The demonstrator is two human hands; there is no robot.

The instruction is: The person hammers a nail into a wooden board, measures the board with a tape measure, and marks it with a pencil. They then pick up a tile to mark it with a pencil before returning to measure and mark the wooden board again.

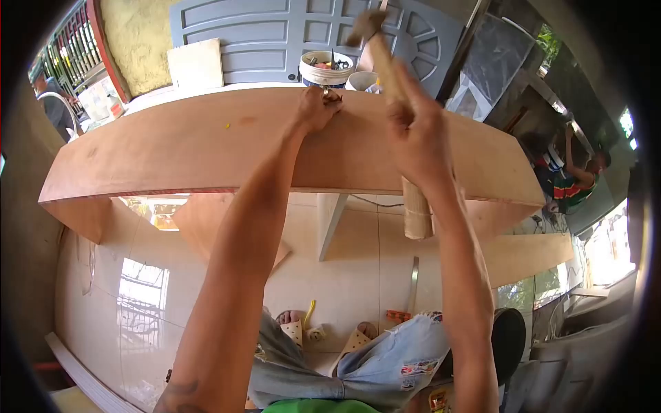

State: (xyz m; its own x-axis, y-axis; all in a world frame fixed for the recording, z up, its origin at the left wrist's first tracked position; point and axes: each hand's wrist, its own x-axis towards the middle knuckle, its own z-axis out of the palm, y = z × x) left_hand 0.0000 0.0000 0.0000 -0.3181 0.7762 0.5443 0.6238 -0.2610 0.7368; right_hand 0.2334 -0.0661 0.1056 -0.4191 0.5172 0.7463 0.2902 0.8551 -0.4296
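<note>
**Head view: hammer raised over fingers pinching at a plywood edge**

The right hand (413,141) is clenched around the wooden handle of a hammer (385,62), lifted so that its blurred head sits high above the work. The left hand (318,109) is curled with its fingertips pinching something small, probably a nail, though it is too small to tell, at the far edge of the plywood panel (206,148), which lies flat across the view in front of the person.

The plain risk, as I judge it, is a strike landing on the pinching fingers, since they sit right beside the spot under the hammer head. A glancing blow could also bend whatever is held or mar the plywood face. The panel's near edge overhangs the tiled floor (138,303), so a hard hit might make it bounce or shift.

Just beyond the left hand stands a white bucket (326,69) holding tools, close enough to be clipped on the backswing. Below, sandalled feet (323,334) rest under the panel. At the right another person (571,179) is crouched, well apart.
</note>
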